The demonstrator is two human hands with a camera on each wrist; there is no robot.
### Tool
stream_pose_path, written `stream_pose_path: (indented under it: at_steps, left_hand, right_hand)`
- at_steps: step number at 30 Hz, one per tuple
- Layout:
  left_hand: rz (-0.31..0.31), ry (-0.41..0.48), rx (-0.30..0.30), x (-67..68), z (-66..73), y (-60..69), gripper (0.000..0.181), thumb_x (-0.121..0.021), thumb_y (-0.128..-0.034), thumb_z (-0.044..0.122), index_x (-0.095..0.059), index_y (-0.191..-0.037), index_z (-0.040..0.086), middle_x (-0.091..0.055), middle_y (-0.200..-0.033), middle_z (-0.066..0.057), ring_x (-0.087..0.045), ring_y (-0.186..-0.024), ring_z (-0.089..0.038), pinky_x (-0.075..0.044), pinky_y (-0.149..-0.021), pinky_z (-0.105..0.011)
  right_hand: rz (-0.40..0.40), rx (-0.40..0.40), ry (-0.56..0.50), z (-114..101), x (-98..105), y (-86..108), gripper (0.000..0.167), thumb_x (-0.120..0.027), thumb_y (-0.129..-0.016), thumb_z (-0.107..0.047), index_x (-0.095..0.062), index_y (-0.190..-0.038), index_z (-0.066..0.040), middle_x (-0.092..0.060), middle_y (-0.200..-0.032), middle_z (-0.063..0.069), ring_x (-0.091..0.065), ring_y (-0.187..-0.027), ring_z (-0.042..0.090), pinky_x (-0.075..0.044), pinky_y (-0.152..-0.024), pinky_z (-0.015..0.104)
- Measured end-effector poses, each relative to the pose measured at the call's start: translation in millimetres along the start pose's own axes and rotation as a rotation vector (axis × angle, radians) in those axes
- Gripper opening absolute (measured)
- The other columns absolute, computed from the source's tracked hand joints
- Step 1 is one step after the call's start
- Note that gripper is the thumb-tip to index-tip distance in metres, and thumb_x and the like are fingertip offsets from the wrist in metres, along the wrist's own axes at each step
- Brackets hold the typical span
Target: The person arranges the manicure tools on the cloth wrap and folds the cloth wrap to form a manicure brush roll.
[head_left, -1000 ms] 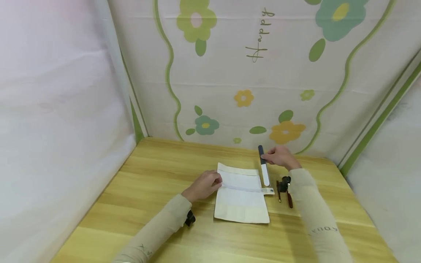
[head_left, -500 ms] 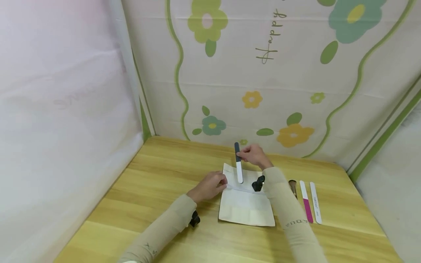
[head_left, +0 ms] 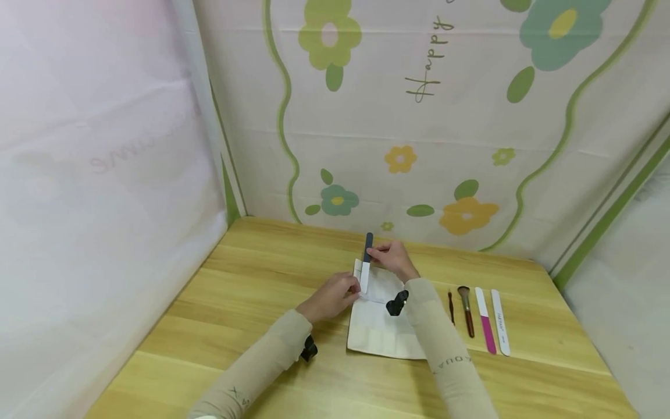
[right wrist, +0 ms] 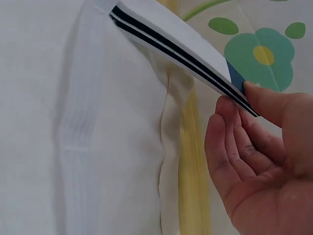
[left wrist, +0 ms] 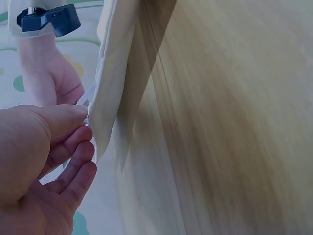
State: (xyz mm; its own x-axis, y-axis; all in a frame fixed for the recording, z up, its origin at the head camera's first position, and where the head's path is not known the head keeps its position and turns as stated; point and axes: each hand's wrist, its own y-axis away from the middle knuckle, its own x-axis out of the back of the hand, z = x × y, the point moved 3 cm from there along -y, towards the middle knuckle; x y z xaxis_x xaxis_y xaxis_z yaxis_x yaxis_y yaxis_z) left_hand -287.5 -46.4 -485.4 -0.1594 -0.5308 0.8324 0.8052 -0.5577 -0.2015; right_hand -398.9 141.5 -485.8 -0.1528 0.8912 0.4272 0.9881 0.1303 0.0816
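Note:
A cream cloth tool roll [head_left: 374,331] lies unfolded on the wooden table, with a white elastic band [right wrist: 80,127] running across its inside. My left hand [head_left: 331,297] pinches the roll's left edge at the band, thumb against fingers, as the left wrist view shows. Between the thumb and fingers of my right hand [head_left: 395,259] is a nail file [head_left: 365,278], dark blue at the held end and white at the other. It slants over the roll's upper left part. Its white end meets the band close to my left fingertips; whether it lies under the band I cannot tell.
To the right of the roll lie a thin dark tool [head_left: 451,307], a brush [head_left: 466,311], a pink and white nail file [head_left: 485,320] and a white nail file [head_left: 501,322]. A flowered cloth wall [head_left: 356,116] rises behind the table.
My right hand has carried the blue and white nail file leftward from beside the roll to its upper left, lowering its white end to the band. The left hand keeps its hold.

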Motion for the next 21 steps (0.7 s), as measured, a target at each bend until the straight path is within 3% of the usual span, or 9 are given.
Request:
stream_pose_path:
  at_steps: [9,21]
  left_hand:
    - [0.01,0.004,-0.027,-1.6,-0.2,-1.2,0.005,-0.072,-0.0994,0.011,-0.073,-0.099,0.006,-0.068,-0.098,-0.001,-0.059,-0.09,-0.01,-0.053,-0.086,-0.026]
    - [0.021,-0.004,-0.059,-1.5,0.5,-3.4,0.005,-0.072,-0.0992,0.01,-0.072,-0.1,0.005,-0.069,-0.099,-0.003,-0.061,-0.092,-0.013,-0.054,-0.086,-0.029]
  right_hand:
    - [-0.046,-0.048,-0.032,11,-3,9.7,0.025,-0.074,-0.099,-0.021,-0.078,-0.111,0.0,-0.078,-0.103,0.014,-0.074,-0.085,0.019,-0.064,-0.083,0.034]
    - [-0.175,-0.101,-0.079,8,-5,32.3,0.021,-0.074,-0.099,-0.015,-0.077,-0.109,0.003,-0.077,-0.092,0.008,-0.074,-0.079,0.014,-0.063,-0.078,0.029]
